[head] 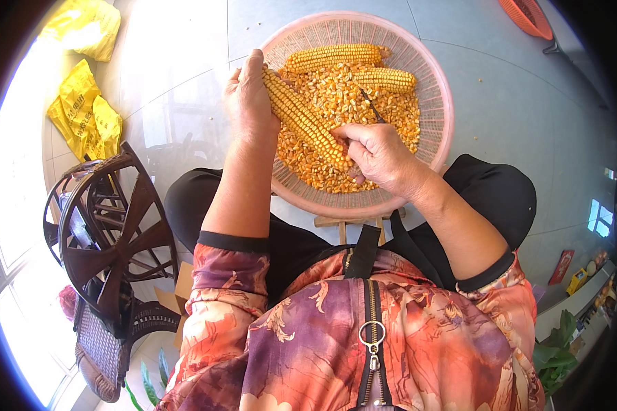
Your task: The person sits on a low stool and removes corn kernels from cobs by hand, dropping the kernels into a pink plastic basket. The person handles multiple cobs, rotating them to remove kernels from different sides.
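A long ear of yellow corn (pixel 306 120) lies slantwise over the basket, its rows of kernels largely full. Around its upper end my left hand (pixel 252 103) is closed, thumb pointing up. My right hand (pixel 373 154) grips the lower end, index finger against the kernels. Beneath both hands is a round pink plastic basket (pixel 446 118) holding many loose corn kernels (pixel 329 92). Two more ears, one longer (pixel 334 57) and one shorter (pixel 385 79), rest on the kernels at the far side. A thin dark tool (pixel 373 107) sticks out beyond my right hand; its other end is hidden.
The basket stands on a wooden support (pixel 342 228) between my knees. Dark rattan chairs (pixel 118 226) and yellow plastic bags (pixel 85 113) are at left. An orange basket (pixel 527 18) sits far right, a leafy plant (pixel 558 349) lower right. Stray kernels dot the tiled floor (pixel 498 108).
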### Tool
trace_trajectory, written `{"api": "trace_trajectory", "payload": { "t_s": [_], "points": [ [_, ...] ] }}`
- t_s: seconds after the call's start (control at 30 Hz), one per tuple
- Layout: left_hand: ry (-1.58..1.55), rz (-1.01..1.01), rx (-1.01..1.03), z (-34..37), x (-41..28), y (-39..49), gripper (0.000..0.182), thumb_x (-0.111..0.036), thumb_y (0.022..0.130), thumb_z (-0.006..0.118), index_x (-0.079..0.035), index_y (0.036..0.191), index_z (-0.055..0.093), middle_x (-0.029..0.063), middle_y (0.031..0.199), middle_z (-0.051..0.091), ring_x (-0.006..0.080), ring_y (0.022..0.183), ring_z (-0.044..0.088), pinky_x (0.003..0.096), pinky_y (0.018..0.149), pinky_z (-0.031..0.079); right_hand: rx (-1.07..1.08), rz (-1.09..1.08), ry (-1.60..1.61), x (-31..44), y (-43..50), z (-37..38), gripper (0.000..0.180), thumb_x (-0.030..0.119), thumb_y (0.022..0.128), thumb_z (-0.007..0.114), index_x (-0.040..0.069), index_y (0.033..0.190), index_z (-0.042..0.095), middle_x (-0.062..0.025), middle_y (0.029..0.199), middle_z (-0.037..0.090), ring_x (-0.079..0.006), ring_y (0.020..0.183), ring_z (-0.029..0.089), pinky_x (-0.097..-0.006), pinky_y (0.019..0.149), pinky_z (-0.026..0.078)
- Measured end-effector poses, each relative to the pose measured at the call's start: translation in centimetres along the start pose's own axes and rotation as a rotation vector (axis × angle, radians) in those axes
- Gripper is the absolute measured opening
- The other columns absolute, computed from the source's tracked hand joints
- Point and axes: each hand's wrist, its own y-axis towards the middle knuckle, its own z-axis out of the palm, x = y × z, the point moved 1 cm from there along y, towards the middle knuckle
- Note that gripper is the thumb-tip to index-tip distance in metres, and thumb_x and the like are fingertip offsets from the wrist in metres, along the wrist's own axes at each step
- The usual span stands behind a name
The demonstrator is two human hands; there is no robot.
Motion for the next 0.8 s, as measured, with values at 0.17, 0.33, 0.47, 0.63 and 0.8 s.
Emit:
{"api": "trace_trajectory", "payload": {
  "t_s": [0.17, 0.33, 0.47, 0.63, 0.8],
  "points": [
    [-0.039, 0.030, -0.037, -0.2, -0.2, 0.4, 0.023, -0.020, 0.095, 0.065, 0.001, 0.095, 0.054, 0.0106, 0.076, 0.059, 0.0216, 0.063, 0.061, 0.0354, 0.055, 0.055, -0.021, -0.007, 0.343, -0.2, 0.2, 0.0, 0.035, 0.007, 0.097, 0.049, -0.003, 0.129, 0.059, -0.0086, 0.084, 0.066, -0.0098, 0.069, 0.065, -0.0266, 0.064, 0.055],
    [-0.012, 0.027, -0.044, -0.1, -0.1, 0.3, 0.022, -0.020, 0.095, 0.065, 0.000, 0.092, 0.056, 0.0110, 0.074, 0.058, 0.0227, 0.062, 0.061, 0.0365, 0.055, 0.056, -0.011, -0.224, 0.002, -0.4, 0.1, 0.2, 0.031, 0.007, 0.093, 0.052, -0.004, 0.121, 0.060, -0.0105, 0.084, 0.065, -0.0129, 0.070, 0.065, -0.0310, 0.064, 0.051],
    [-0.002, 0.058, -0.027, -0.3, 0.3, 0.3, 0.022, -0.020, 0.095, 0.065, 0.000, 0.091, 0.056, 0.0109, 0.073, 0.058, 0.0233, 0.060, 0.061, 0.0362, 0.055, 0.056, 0.034, -0.039, -0.100, 0.1, 0.1, 0.2, 0.045, 0.005, 0.097, 0.047, -0.006, 0.141, 0.047, -0.0082, 0.099, 0.063, -0.0122, 0.081, 0.065, -0.0288, 0.072, 0.058],
    [-0.004, 0.066, -0.031, -0.2, 0.5, 0.6, 0.022, -0.020, 0.096, 0.064, 0.000, 0.092, 0.056, 0.0111, 0.073, 0.059, 0.0239, 0.058, 0.061, 0.0365, 0.056, 0.056, -0.002, 0.028, 0.195, -1.4, 0.6, 0.4, 0.045, 0.001, 0.096, 0.044, -0.006, 0.141, 0.047, -0.0085, 0.103, 0.062, -0.0126, 0.083, 0.065, -0.0296, 0.073, 0.059],
    [-0.022, 0.037, -0.064, -0.4, 0.1, 0.5, 0.027, -0.020, 0.094, 0.068, 0.004, 0.097, 0.055, 0.0091, 0.083, 0.060, 0.0169, 0.069, 0.061, 0.0314, 0.060, 0.053, 0.042, -0.094, 0.150, -0.7, 0.3, -0.1, 0.047, 0.001, 0.096, 0.045, -0.006, 0.142, 0.045, -0.0076, 0.108, 0.062, -0.0138, 0.086, 0.064, -0.0293, 0.079, 0.057]
  ]
}}
